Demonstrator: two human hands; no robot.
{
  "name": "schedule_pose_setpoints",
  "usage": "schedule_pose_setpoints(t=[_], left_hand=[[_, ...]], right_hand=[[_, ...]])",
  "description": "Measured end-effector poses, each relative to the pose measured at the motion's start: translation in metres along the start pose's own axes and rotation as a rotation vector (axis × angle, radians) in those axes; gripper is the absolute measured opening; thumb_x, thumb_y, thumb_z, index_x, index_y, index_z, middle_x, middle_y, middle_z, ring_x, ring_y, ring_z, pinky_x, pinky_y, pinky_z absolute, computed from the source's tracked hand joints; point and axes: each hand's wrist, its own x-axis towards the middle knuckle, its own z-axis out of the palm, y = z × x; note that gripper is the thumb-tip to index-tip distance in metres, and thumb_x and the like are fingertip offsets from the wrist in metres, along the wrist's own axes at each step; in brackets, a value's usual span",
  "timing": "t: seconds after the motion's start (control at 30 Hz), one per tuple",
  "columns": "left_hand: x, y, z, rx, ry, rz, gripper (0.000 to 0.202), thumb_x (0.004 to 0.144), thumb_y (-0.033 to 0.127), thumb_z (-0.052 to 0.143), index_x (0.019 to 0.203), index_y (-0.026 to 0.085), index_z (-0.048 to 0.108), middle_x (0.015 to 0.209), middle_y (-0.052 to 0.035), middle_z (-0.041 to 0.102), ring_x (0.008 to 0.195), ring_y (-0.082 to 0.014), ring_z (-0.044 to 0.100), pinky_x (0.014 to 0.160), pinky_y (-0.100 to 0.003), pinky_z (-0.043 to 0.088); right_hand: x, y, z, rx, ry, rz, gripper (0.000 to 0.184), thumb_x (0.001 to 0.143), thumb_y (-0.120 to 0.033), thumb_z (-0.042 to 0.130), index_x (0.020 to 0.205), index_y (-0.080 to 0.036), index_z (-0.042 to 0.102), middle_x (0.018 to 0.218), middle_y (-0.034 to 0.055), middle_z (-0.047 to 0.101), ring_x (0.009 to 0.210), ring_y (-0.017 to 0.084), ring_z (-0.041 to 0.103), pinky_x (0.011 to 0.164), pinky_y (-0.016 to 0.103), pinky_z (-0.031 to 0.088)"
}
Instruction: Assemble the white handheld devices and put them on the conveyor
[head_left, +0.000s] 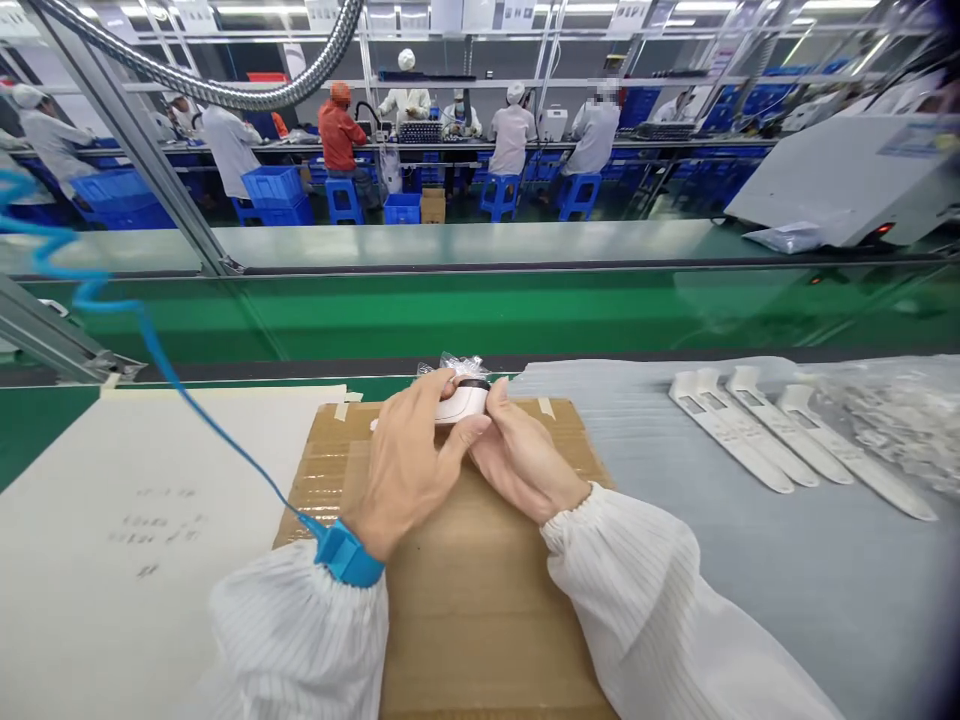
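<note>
A small white rounded device with a black top edge is held between my two hands above the far part of a cardboard sheet. My left hand grips it from the left, its thumb along the near side. From the right, my right hand closes on the other end, with the fingers partly hidden beneath. Just beyond the device lies crumpled clear plastic. Around my left wrist is a blue wrist strap with a coiled cord.
White strap-like plastic parts lie at the right, beside a clear bag of small pieces. White paper with writing covers the left. A green conveyor belt runs across behind; a white machine stands beyond. Several people work farther back.
</note>
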Motion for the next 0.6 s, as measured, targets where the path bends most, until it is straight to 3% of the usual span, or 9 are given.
schedule_pose_setpoints(t=[0.13,0.23,0.37,0.53,0.6], left_hand=[[-0.001,0.007,0.008,0.056,0.049,0.132,0.033,0.101,0.034,0.045,0.127,0.017,0.055,0.128,-0.0107,0.066,0.114,-0.0236,0.064,0.094,-0.037,0.051],[-0.001,0.009,0.010,0.086,0.107,0.174,0.033,0.100,0.035,0.046,0.125,0.016,0.056,0.125,-0.0112,0.067,0.110,-0.0235,0.065,0.091,-0.036,0.052],[0.000,-0.002,0.006,0.040,-0.015,0.204,0.044,0.095,0.043,0.057,0.133,0.022,0.052,0.124,-0.0061,0.068,0.110,-0.0218,0.065,0.093,-0.034,0.051],[-0.001,-0.012,-0.001,0.063,-0.110,0.136,0.034,0.100,0.041,0.047,0.127,0.023,0.058,0.122,-0.0049,0.068,0.105,-0.0221,0.065,0.085,-0.034,0.049],[0.000,-0.010,-0.004,-0.017,-0.131,0.011,0.033,0.102,0.042,0.040,0.112,0.023,0.065,0.106,-0.0039,0.072,0.092,-0.0198,0.065,0.077,-0.031,0.048]], right_hand=[[-0.003,0.007,0.002,0.010,0.038,-0.029,0.015,0.086,-0.036,0.071,0.090,-0.022,0.069,0.097,0.0036,0.072,0.109,0.021,0.063,0.102,0.039,0.049],[-0.003,0.003,-0.001,0.028,0.085,-0.013,0.012,0.087,-0.033,0.070,0.089,-0.021,0.069,0.091,0.0025,0.071,0.103,0.020,0.064,0.101,0.037,0.050],[-0.001,-0.010,-0.008,0.091,0.152,0.033,0.029,0.098,-0.042,0.053,0.086,-0.019,0.066,0.083,0.0017,0.067,0.090,0.017,0.065,0.093,0.035,0.054],[0.003,-0.023,-0.011,0.230,0.258,-0.010,0.048,0.105,-0.046,0.029,0.085,-0.019,0.064,0.076,-0.0002,0.063,0.080,0.013,0.065,0.084,0.028,0.057],[0.003,-0.023,-0.010,0.204,0.259,-0.036,0.049,0.105,-0.046,0.027,0.089,-0.019,0.065,0.083,0.0011,0.067,0.085,0.014,0.067,0.088,0.029,0.056]])
